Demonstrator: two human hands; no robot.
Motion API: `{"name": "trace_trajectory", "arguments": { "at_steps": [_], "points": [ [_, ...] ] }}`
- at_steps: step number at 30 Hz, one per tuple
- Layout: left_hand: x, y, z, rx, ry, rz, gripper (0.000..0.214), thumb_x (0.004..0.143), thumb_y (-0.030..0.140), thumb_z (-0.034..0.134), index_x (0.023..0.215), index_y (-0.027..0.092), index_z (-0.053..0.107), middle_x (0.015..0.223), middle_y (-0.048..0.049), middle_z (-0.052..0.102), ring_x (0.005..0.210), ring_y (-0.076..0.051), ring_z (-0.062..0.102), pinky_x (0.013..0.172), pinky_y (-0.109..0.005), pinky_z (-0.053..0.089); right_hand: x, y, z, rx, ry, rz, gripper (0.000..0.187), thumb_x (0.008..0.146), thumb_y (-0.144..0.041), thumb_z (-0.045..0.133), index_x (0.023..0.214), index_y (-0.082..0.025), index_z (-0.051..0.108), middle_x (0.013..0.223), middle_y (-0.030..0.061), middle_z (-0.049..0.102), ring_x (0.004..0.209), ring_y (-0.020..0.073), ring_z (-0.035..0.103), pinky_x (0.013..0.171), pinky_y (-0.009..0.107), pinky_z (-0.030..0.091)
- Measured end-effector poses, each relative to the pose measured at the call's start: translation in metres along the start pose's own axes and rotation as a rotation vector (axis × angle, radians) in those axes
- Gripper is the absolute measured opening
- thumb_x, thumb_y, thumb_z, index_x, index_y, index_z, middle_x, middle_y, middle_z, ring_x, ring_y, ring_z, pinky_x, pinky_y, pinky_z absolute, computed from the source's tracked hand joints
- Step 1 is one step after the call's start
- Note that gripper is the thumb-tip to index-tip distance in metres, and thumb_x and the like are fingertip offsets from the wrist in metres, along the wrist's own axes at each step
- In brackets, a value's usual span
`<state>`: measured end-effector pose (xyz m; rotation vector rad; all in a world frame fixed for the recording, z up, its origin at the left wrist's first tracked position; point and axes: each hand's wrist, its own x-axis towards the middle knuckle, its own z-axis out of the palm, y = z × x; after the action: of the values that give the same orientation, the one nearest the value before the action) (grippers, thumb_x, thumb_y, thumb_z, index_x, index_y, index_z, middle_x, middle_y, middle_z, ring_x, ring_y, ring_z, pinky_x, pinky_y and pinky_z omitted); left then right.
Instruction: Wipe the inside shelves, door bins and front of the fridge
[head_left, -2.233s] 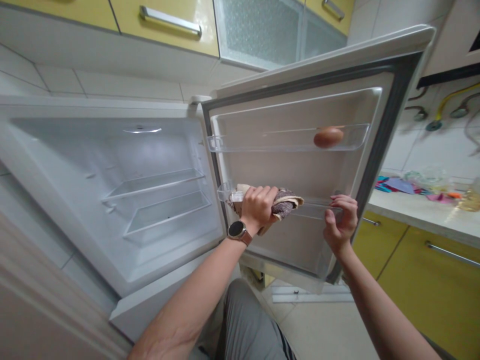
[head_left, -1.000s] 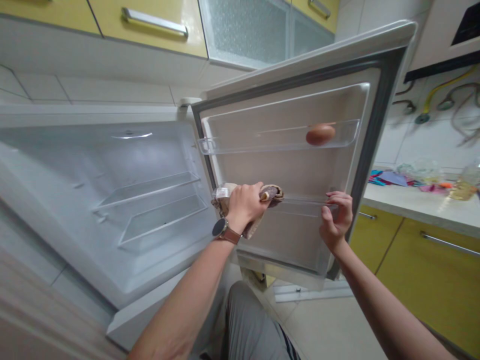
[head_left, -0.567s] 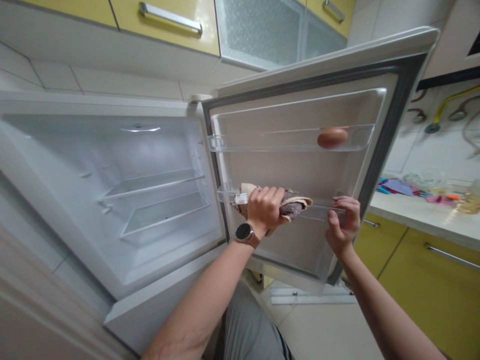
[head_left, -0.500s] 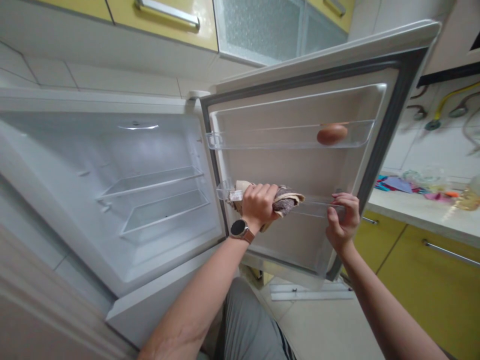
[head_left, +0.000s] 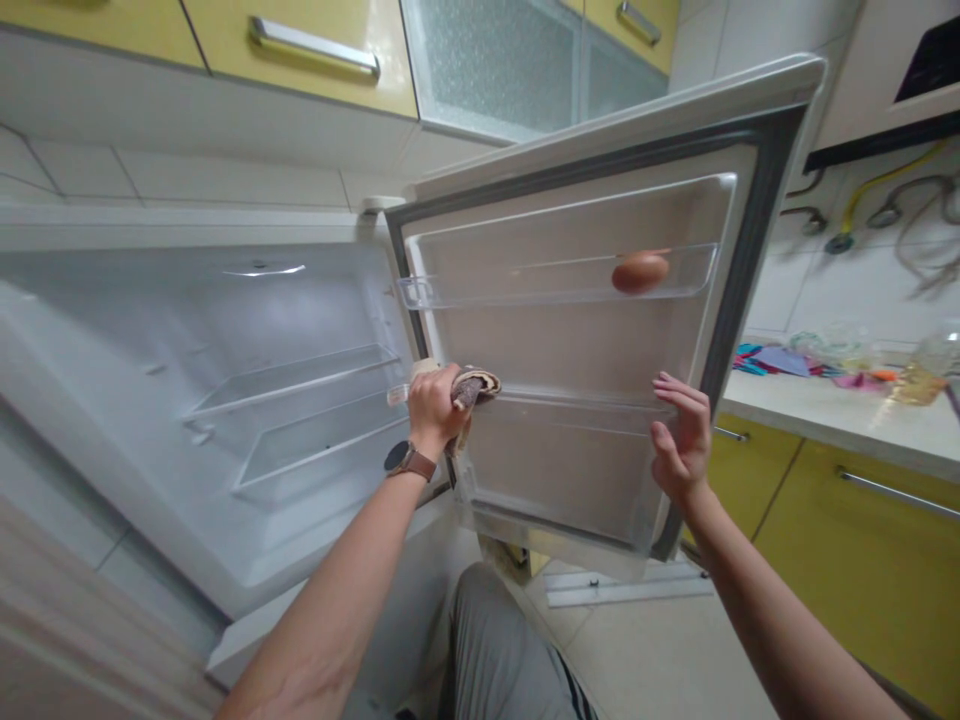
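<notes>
My left hand (head_left: 436, 405) is closed round a bunched brown and cream cloth (head_left: 474, 388), close to the hinge side of the open fridge door (head_left: 555, 345). A pale tag sticks out on the left of the cloth. At the door's free side, my right hand (head_left: 684, 435) has its fingers apart, by the end of the lower clear door shelf (head_left: 570, 412). Whether its fingers touch the shelf I cannot tell. Higher up, a brown egg (head_left: 640, 271) lies in the upper clear door shelf (head_left: 525, 287).
On the left is the lit fridge interior with glass shelves (head_left: 300, 380). To the right, a counter (head_left: 840, 415) bears colourful cloths (head_left: 787, 360) and a bottle of yellowish liquid (head_left: 921, 375). Yellow cabinets (head_left: 855, 530) stand below it, and others (head_left: 300, 80) hang above.
My left hand has moved left along the lower door shelf with the cloth, toward the hinge. My right hand's fingers have opened slightly. The view has shifted a little.
</notes>
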<state>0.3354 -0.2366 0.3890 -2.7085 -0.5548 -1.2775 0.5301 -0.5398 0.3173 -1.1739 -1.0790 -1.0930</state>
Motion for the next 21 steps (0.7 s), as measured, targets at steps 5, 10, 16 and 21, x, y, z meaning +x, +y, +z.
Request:
{"name": "trace_trajectory", "arguments": {
  "at_steps": [5,10,16,21],
  "points": [
    [-0.001,0.005,-0.003,-0.011,0.011,0.002,0.02,0.092,0.041,0.054,0.091,0.023,0.064,0.094,-0.0097,0.075,0.094,-0.03,0.066,0.087,-0.037,0.043,-0.009,0.011,-0.044,-0.212,0.124,-0.036,0.049,0.088,-0.043,0.067,0.133,-0.027,0.054,0.148,0.0142,0.048,0.149,0.0387,0.04,0.125,0.069,0.025],
    [0.002,0.005,-0.011,0.008,-0.039,-0.031,0.018,0.091,0.039,0.057,0.091,0.024,0.067,0.092,-0.0092,0.076,0.093,-0.03,0.068,0.082,-0.036,0.044,-0.033,0.063,-0.086,-0.242,0.109,0.448,0.083,0.075,-0.064,0.079,0.144,-0.032,0.043,0.155,0.0203,0.043,0.145,0.0433,0.044,0.109,0.066,0.042],
    [0.014,0.0,-0.024,-0.018,-0.183,-0.022,0.02,0.092,0.035,0.058,0.093,0.026,0.075,0.099,-0.008,0.079,0.094,-0.029,0.072,0.074,-0.034,0.043,-0.067,0.084,-0.07,-0.152,0.001,0.696,0.094,0.076,-0.069,0.075,0.15,-0.03,0.032,0.105,0.0042,0.065,0.085,0.0272,0.066,0.091,0.057,0.053],
    [0.014,0.025,-0.03,0.059,-0.218,0.006,0.022,0.092,0.041,0.059,0.087,0.025,0.073,0.089,-0.008,0.078,0.086,-0.029,0.071,0.069,-0.035,0.039,-0.072,0.076,-0.062,-0.147,0.072,0.636,0.087,0.079,-0.066,0.072,0.147,-0.027,0.037,0.099,0.0023,0.063,0.08,0.0243,0.063,0.087,0.051,0.054]
  ]
}}
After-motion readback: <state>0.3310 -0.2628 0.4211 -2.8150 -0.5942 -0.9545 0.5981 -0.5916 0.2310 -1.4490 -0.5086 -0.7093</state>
